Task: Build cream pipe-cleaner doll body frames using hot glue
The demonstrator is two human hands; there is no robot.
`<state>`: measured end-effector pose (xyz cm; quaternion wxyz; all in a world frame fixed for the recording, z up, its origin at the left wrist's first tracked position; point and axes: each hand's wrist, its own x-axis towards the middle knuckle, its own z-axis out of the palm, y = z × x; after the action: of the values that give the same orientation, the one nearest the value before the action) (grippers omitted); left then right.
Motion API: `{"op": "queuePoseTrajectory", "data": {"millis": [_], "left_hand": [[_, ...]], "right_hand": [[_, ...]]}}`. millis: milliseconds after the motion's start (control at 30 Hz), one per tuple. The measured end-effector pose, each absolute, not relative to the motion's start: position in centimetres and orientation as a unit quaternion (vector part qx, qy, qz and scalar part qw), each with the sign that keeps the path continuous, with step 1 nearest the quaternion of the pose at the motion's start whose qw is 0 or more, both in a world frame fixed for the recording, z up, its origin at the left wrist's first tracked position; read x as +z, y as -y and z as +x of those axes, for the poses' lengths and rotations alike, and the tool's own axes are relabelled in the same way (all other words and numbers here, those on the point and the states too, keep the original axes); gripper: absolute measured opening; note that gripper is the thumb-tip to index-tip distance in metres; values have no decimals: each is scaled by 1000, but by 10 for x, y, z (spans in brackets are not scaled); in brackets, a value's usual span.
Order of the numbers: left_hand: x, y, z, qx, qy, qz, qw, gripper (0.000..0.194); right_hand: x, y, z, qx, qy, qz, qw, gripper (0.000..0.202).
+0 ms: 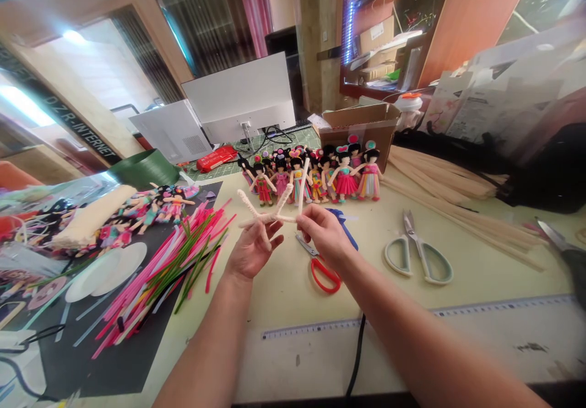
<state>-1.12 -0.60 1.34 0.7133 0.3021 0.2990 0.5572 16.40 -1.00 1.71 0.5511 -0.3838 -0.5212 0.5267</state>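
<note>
Above the middle of the table, both hands hold a cream pipe-cleaner figure [274, 215] with several twisted limbs sticking out. My left hand [253, 250] is closed around its left part, palm up. At its right end, my right hand [323, 231] pinches the pipe cleaner, and one straight length rises above the fingers. Just beneath my right hand lie red-handled scissors [325, 275], partly hidden by the wrist. A blue-handled tool [344, 228] shows behind the same hand. Small pipe-cleaner dolls [345, 176] in bright dresses stand in a cluster beyond the hands.
Colored pipe cleaners [155, 273] are heaped on a black mat at left, near white discs [107, 272]. White-handled scissors [419, 252] and beige pipe cleaners [439, 182] lie at right. A ruler [315, 327] runs along the front. Behind stand a cardboard box [361, 121] and a monitor [240, 99].
</note>
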Motion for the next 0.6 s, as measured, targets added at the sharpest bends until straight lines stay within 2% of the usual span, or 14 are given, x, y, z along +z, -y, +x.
{"op": "queuePoseTrajectory", "data": {"millis": [200, 367, 533, 600], "left_hand": [[10, -1, -5, 586, -360, 277, 671, 27], [17, 3, -5, 555, -327, 245, 725, 26], [21, 6, -7, 529, -352, 220, 740, 43], [20, 6, -7, 523, -353, 217, 745, 42]], "right_hand": [[19, 16, 164, 367, 614, -426, 554, 18], [21, 18, 167, 293, 657, -433, 544, 16], [20, 18, 164, 249, 690, -431, 526, 17], [19, 18, 163, 243, 698, -433, 516, 18]]}}
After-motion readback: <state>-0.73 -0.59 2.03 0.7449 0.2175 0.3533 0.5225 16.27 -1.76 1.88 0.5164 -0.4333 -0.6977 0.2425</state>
